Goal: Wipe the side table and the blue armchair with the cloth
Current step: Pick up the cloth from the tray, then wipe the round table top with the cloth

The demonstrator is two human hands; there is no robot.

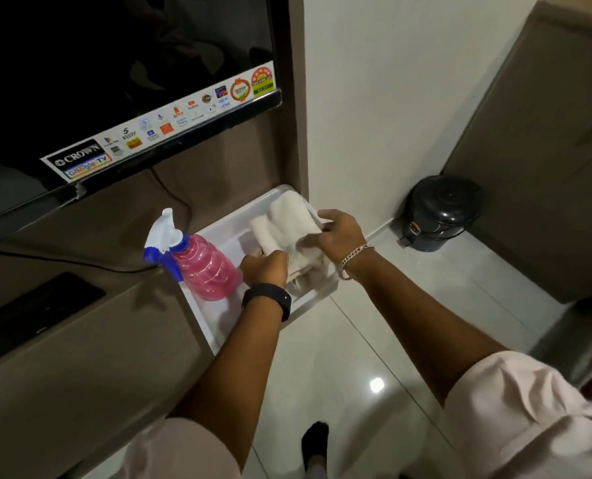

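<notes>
A crumpled white cloth [289, 223] lies in a white tray [218, 326] on the brown counter. My left hand [266, 269], with a black watch on the wrist, grips the cloth's lower edge. On the cloth's right side is my right hand [339, 233], wearing a chain bracelet, its fingers closed on the fabric. A pink spray bottle [204, 267] with a blue and white trigger stands in the tray, just left of my left hand. No side table or blue armchair is in view.
A black TV [122, 74] hangs above the brown counter [80, 357], with a cable running behind the tray. A small black pedal bin [438, 214] stands on the glossy tiled floor by the white wall. A brown cabinet [547, 150] is at right.
</notes>
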